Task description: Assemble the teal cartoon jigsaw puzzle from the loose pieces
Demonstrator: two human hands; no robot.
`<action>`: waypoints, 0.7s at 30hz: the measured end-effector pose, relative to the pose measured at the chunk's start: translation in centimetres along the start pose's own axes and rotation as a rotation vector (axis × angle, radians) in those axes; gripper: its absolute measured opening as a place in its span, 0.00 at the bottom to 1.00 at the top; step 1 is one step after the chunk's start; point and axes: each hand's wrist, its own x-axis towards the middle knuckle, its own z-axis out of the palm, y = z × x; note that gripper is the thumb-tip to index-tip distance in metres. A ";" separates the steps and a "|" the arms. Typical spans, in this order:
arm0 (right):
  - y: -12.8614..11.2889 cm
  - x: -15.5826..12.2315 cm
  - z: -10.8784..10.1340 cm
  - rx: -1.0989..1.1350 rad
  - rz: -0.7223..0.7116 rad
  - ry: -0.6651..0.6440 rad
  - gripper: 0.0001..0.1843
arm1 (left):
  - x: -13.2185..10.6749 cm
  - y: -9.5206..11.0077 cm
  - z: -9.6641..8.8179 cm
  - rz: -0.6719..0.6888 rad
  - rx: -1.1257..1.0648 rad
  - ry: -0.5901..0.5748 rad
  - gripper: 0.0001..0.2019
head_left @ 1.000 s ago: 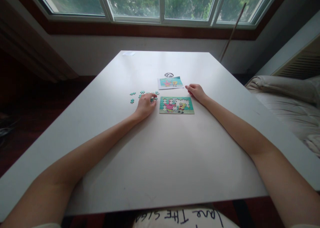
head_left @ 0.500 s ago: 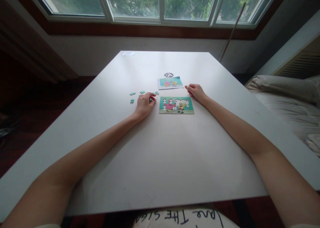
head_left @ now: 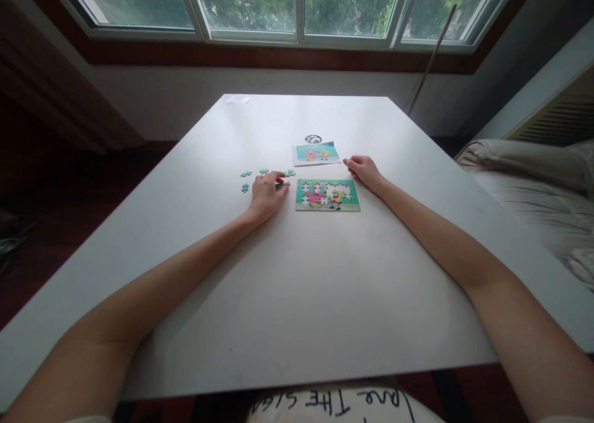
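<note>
My left hand (head_left: 268, 195) rests on the table with curved fingers, thumb and forefinger apart, over some loose jigsaw pieces (head_left: 283, 184). Its fingers partly hide those pieces, and no piece is seen lifted. More green puzzle pieces (head_left: 245, 188) lie to its left and beyond it. Just right of the hand sits a jigsaw puzzle (head_left: 328, 207) in its tray, with a pink and a yellow cartoon figure and pale gaps. My right hand (head_left: 364, 170) lies closed on the table, fingers curled, beyond the puzzle's right corner. Its fingertips are close to a printed picture sheet (head_left: 316, 154).
A dark round mark or object (head_left: 313, 139) is on the white table (head_left: 297, 287) behind the sheet. A clear scrap (head_left: 238, 100) lies at the far left corner. Beyond are a window (head_left: 250, 5) and a leaning stick (head_left: 431, 61); a padded seat (head_left: 524, 182) stands right.
My left hand has shifted slightly left, and its fingers have moved among the loose pieces, showing more of the ones by the fingertips. My right hand and the puzzle stay still.
</note>
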 end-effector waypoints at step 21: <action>-0.1 0.0 0.0 -0.004 0.000 -0.006 0.21 | 0.3 -0.9 0.5 0.097 -0.062 0.026 0.13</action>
